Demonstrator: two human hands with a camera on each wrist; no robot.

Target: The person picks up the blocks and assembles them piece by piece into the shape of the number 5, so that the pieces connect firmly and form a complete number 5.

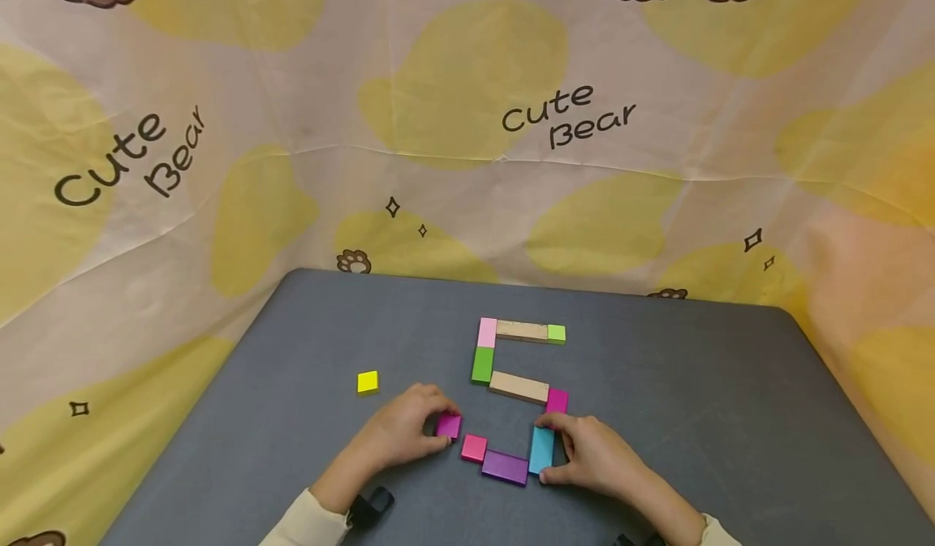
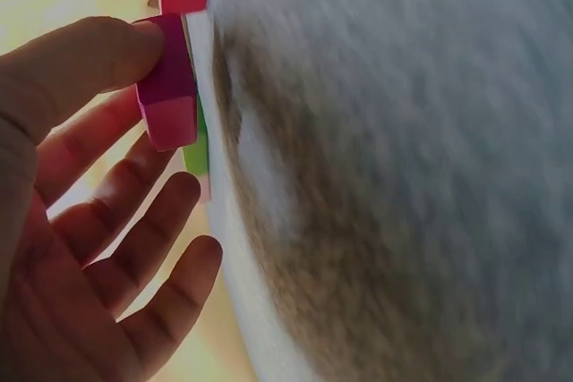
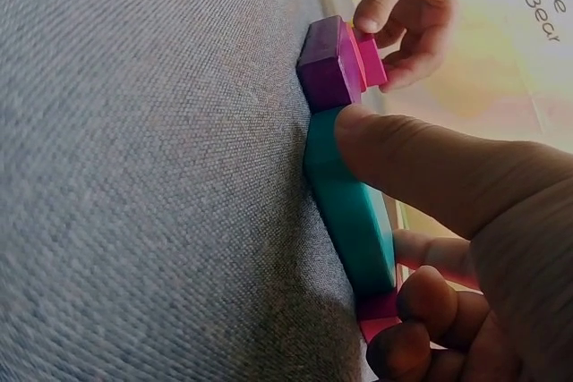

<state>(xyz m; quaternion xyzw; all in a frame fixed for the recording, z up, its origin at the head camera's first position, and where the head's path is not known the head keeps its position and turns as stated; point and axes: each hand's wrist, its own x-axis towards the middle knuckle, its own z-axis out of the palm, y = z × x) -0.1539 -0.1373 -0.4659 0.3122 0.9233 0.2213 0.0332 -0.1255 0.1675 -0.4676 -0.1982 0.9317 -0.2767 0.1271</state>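
In the head view my left hand (image 1: 403, 426) pinches a magenta block (image 1: 449, 426) between thumb and fingers, just left of a pinkish-red block (image 1: 474, 449). The left wrist view shows the thumb against that magenta block (image 2: 168, 87), the other fingers spread. My right hand (image 1: 595, 457) grips a blue block (image 1: 541, 450) lengthwise, thumb at its near end and index finger at its far end. The near end of the blue block touches a purple block (image 1: 505, 466). Beyond its far end lies another magenta block (image 1: 557, 401), partly hidden by the fingers.
Farther back, a wooden block (image 1: 519, 386), a green block (image 1: 482, 365), a pale pink block (image 1: 487, 333), a second wooden block (image 1: 522, 331) and a lime block (image 1: 557, 334) continue the S-shaped row. A yellow block (image 1: 368, 382) sits apart on the grey table (image 1: 694, 384).
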